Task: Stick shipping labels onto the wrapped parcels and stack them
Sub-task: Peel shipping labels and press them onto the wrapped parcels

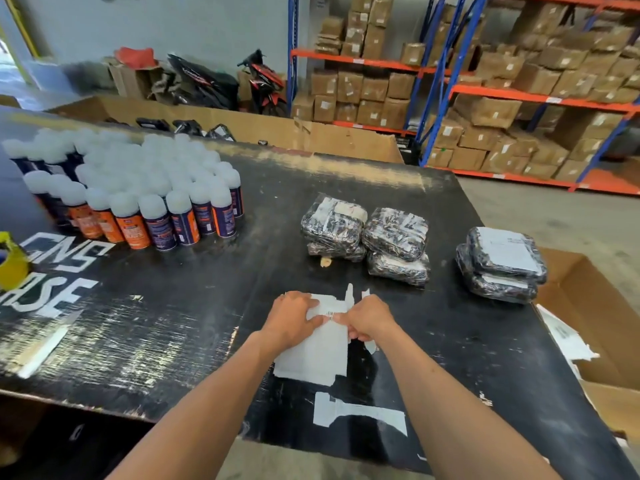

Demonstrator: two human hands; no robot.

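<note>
Label sheet: flat on black table, near edge; chosen landmark
Left hand: fingers spread, pressing sheet's left half down, probably as anchor
Right hand: fingertips pinched closed at sheet's right edge, seemingly peeling a label from backing
Beyond sheet: four wrapped parcels in two piles, label status unclear
Beyond sheet, right: labelled stack, two high, label up, presumably finished
Right of sheet: open carton holding loose white paper, likely spent backing
Beyond sheet, left: capped spray cans, clustered upright
</note>
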